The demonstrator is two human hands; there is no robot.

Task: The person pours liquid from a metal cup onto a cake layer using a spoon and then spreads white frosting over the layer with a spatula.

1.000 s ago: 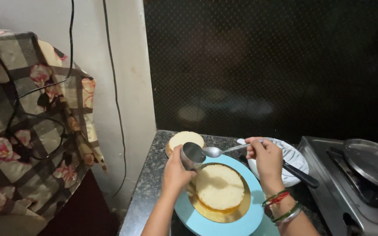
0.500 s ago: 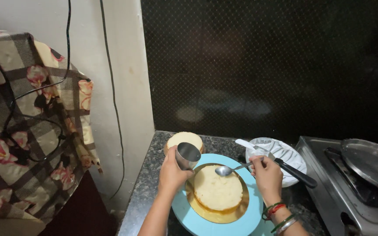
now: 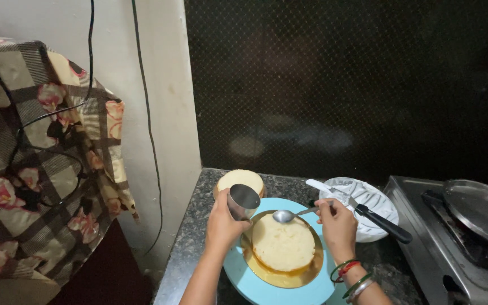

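Left hand (image 3: 224, 223) wrapped around steel cup (image 3: 242, 201) beside cake (image 3: 283, 244); right hand (image 3: 338, 225) pinching spoon (image 3: 292, 214) above cake.

Colours I log: pale yellow cake layer (image 3: 283, 244) on gold board (image 3: 262, 271) and light-blue turntable (image 3: 244, 278); silver steel cup (image 3: 242, 200) in my left hand (image 3: 224, 223); speckled grey counter (image 3: 196, 237) beside it; brown-checked, pink-flowered cloth (image 3: 35, 164) far left.

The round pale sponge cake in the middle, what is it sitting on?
The round pale sponge cake rests on a round gold board, which lies on a light blue round turntable on the speckled dark stone counter. The turntable's base is hidden underneath.
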